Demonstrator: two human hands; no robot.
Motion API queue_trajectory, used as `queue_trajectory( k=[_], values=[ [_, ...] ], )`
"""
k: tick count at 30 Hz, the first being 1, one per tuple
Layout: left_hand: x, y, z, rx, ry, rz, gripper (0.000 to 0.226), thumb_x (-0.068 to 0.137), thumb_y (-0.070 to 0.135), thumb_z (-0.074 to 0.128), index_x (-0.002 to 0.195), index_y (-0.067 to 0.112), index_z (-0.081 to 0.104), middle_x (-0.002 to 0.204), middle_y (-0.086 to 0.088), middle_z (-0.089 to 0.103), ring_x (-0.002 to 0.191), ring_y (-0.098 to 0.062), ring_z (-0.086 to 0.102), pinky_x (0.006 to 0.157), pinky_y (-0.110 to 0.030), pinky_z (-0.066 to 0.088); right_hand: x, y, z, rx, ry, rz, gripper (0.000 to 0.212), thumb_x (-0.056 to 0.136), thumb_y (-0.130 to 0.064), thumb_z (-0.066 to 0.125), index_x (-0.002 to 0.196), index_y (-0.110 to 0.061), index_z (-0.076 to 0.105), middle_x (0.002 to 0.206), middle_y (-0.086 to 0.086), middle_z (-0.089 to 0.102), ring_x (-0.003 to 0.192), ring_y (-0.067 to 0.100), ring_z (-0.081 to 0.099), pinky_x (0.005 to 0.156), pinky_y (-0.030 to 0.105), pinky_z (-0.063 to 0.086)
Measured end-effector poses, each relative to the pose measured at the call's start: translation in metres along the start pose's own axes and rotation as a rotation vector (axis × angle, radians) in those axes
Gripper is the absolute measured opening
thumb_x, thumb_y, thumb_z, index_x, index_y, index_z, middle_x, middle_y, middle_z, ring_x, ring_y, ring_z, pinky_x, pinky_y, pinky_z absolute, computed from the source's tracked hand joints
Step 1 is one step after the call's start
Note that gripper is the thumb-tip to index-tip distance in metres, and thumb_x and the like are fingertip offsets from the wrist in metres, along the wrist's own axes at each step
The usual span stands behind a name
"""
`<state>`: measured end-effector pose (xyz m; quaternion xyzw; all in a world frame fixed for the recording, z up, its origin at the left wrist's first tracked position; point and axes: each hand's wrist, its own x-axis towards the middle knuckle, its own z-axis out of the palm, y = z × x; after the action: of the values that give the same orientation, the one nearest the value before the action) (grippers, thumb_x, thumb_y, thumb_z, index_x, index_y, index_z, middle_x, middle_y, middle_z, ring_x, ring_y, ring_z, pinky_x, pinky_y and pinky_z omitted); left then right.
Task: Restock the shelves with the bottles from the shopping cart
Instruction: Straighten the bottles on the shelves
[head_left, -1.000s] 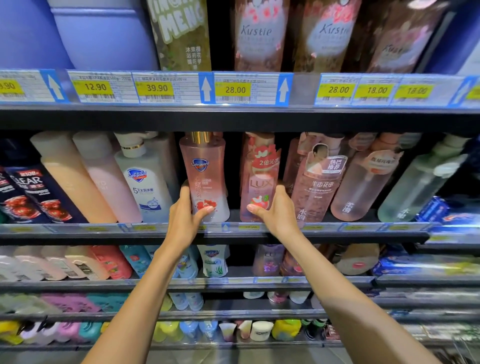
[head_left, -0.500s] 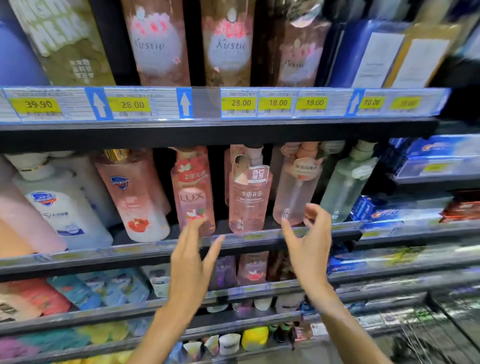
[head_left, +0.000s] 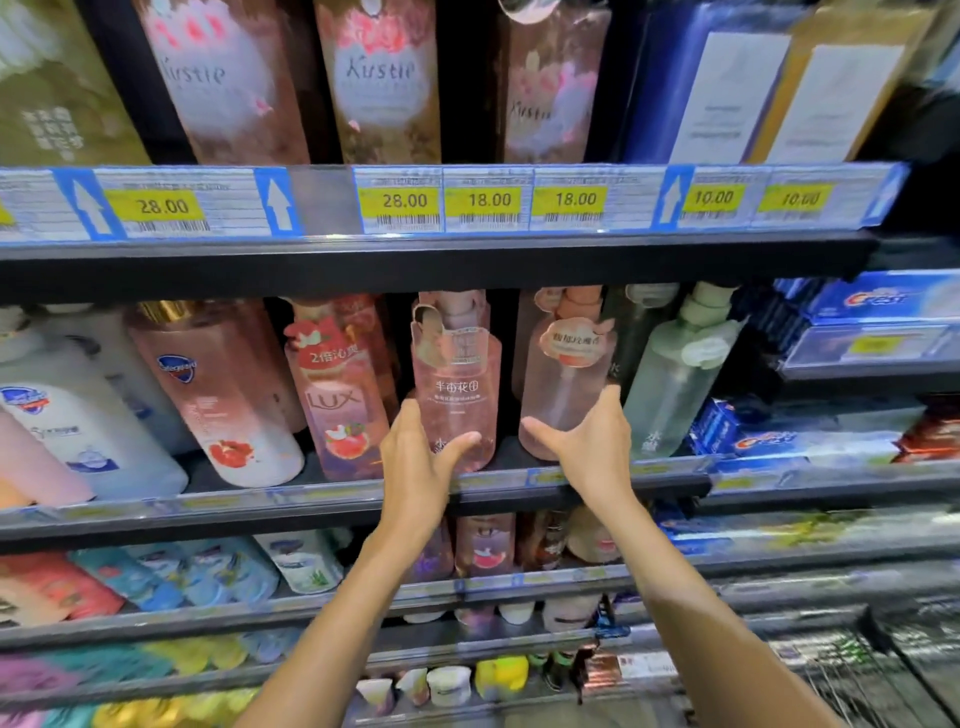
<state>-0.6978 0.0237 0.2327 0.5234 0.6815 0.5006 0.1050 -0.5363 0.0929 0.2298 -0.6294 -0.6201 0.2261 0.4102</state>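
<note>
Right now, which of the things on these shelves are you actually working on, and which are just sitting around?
In the job:
- left hand, curled round the clear pink bottle
- right hand, at the pale pink bottle
- their shelf

Just there:
- Lux bottle
- green bottle
- toothpaste boxes
- price tags

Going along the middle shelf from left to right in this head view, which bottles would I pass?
White Safeguard bottle → pink Safeguard bottle → Lux bottle → clear pink bottle, with the left hand on it → pale pink bottle, at the right hand → green bottle.
</note>
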Motion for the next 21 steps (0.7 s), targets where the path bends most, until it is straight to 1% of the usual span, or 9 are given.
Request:
queue_trajectory(
  k=[2,4,6,8,13,15,17,19,21],
  values=[
    [0.002,-0.003,0.002,0.006,0.012,0.006,0.04,0.078,0.022,0.078,0.08,0.008,0.041,0.067,0.008,0.041,0.059,-0.003,0.036,0.057,-0.008,0.033,0.001,0.002,-0.002,-0.013,-0.021,-0.009,0.066,0.065,-0.04,0.087,0.091,-0.012,0.032,0.089,0.002,0.047,0.083,0.021,0.045,0.067,0.03,0.033],
    [0.004,-0.007,0.003,0.012,0.017,0.016,0.041,0.077,0.022,0.079,0.079,0.009,0.041,0.067,0.009,0.041,0.059,-0.002,0.036,0.057,-0.008,0.033,0.002,0.003,-0.004,-0.018,-0.039,-0.023,0.066,0.066,-0.04,0.086,0.092,-0.012,0.033,0.09,0.003,0.049,0.083,0.021,0.046,0.067,0.03,0.035],
    [0.005,-0.01,0.004,0.017,0.011,0.019,0.043,0.076,0.024,0.08,0.076,0.016,0.038,0.068,0.009,0.043,0.061,-0.001,0.038,0.057,-0.007,0.033,0.002,0.003,-0.005,-0.009,-0.052,-0.034,0.066,0.065,-0.04,0.087,0.093,-0.013,0.033,0.093,0.004,0.051,0.085,0.022,0.048,0.068,0.032,0.039],
    [0.005,-0.012,0.003,0.008,0.003,0.02,0.047,0.076,0.027,0.079,0.075,0.025,0.032,0.072,0.012,0.044,0.064,0.0,0.04,0.059,-0.006,0.033,0.001,0.004,-0.007,0.013,-0.067,-0.038,0.066,0.065,-0.039,0.087,0.094,-0.013,0.034,0.097,0.005,0.054,0.088,0.023,0.051,0.07,0.033,0.043],
    [-0.001,-0.015,0.005,-0.045,-0.027,0.083,0.042,0.083,0.031,0.071,0.089,0.021,0.031,0.084,0.011,0.049,0.073,-0.001,0.046,0.064,-0.005,0.035,-0.004,0.006,-0.009,0.071,-0.063,-0.051,0.063,0.067,-0.034,0.087,0.096,-0.013,0.035,0.1,0.007,0.058,0.091,0.029,0.054,0.071,0.037,0.044],
    [-0.001,-0.016,0.005,-0.042,-0.025,0.106,0.04,0.084,0.029,0.07,0.089,0.02,0.031,0.082,0.011,0.047,0.075,0.006,0.047,0.065,-0.004,0.035,-0.005,0.006,-0.01,0.08,-0.07,-0.06,0.06,0.069,-0.032,0.086,0.098,-0.013,0.036,0.103,0.008,0.06,0.093,0.029,0.055,0.075,0.04,0.048],
    [0.0,-0.017,0.005,-0.028,-0.017,0.134,0.04,0.085,0.025,0.07,0.085,0.017,0.031,0.075,0.012,0.042,0.072,0.012,0.045,0.062,-0.005,0.035,-0.005,0.007,-0.011,0.077,-0.081,-0.066,0.059,0.07,-0.031,0.085,0.099,-0.014,0.036,0.104,0.009,0.06,0.094,0.029,0.056,0.076,0.041,0.048],
    [0.0,-0.018,0.005,-0.016,-0.007,0.155,0.041,0.085,0.022,0.07,0.083,0.016,0.03,0.071,0.014,0.036,0.067,0.013,0.043,0.059,-0.005,0.034,-0.003,0.008,-0.011,0.086,-0.101,-0.064,0.057,0.071,-0.03,0.084,0.097,-0.014,0.036,0.102,0.007,0.059,0.093,0.028,0.055,0.072,0.037,0.046],
    [0.001,-0.018,0.005,-0.006,-0.003,0.158,0.041,0.085,0.022,0.07,0.083,0.016,0.03,0.069,0.015,0.034,0.063,0.009,0.043,0.056,-0.006,0.034,-0.002,0.009,-0.011,0.089,-0.125,-0.062,0.056,0.072,-0.03,0.084,0.096,-0.013,0.036,0.099,0.006,0.057,0.09,0.026,0.054,0.069,0.033,0.042]
  ],
)
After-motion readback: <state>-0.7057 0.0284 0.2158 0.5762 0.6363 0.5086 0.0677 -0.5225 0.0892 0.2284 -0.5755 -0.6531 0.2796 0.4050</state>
